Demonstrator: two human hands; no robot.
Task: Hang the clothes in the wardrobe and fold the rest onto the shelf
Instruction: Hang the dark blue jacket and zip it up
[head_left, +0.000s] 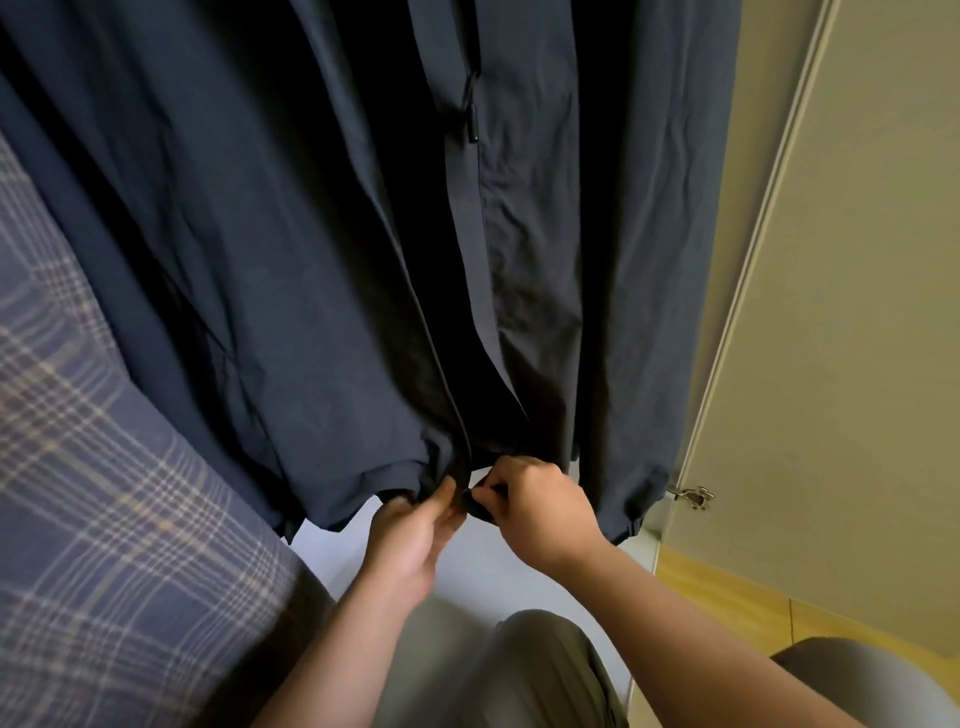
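A dark navy jacket (322, 249) hangs in the wardrobe and fills most of the view, its front zip open down the middle. A black zip pull (470, 122) dangles near the top. My left hand (415, 530) pinches the bottom of the left front edge at the hem. Beside it, my right hand (535, 509) pinches the bottom of the right front edge. The two hands nearly touch at the foot of the zip. What the fingertips hold exactly is hidden by the cloth.
A blue plaid garment (104, 493) hangs at the left, against the jacket. The beige wardrobe door (841, 364) stands open at the right with a metal hinge (693, 496). Below are the white wardrobe floor (483, 577), yellow wood flooring (737, 587) and my legs in grey trousers.
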